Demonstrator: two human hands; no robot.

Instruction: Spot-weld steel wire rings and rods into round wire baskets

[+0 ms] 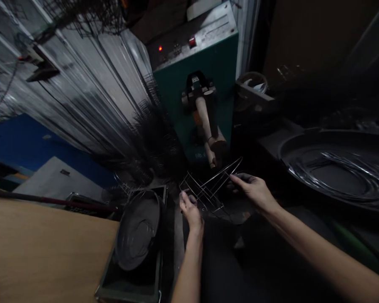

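Between my two hands is a wire rack (pixel 205 191), a thin metal frame with crossing rods, tilted in the air. My left hand (pixel 191 212) pinches its near left edge between thumb and fingers. At its right side, my right hand (pixel 252 189) grips the rim with the thumb on top; the lower fingers are in shadow. Just beyond the rack are the copper-coloured electrode arms (pixel 210 130) of a green machine (pixel 170 92). The dark background hides whether the rack touches the lower arm.
A dark round basin (pixel 126 261) with wire pieces sits on a metal-framed crate (pixel 129 293) at left, beside a wooden board (pixel 50 244). To the right, a large black basin (pixel 284 147) holds many bent wire pieces (pixel 360 168). A red light (pixel 160 48) glows on the machine.
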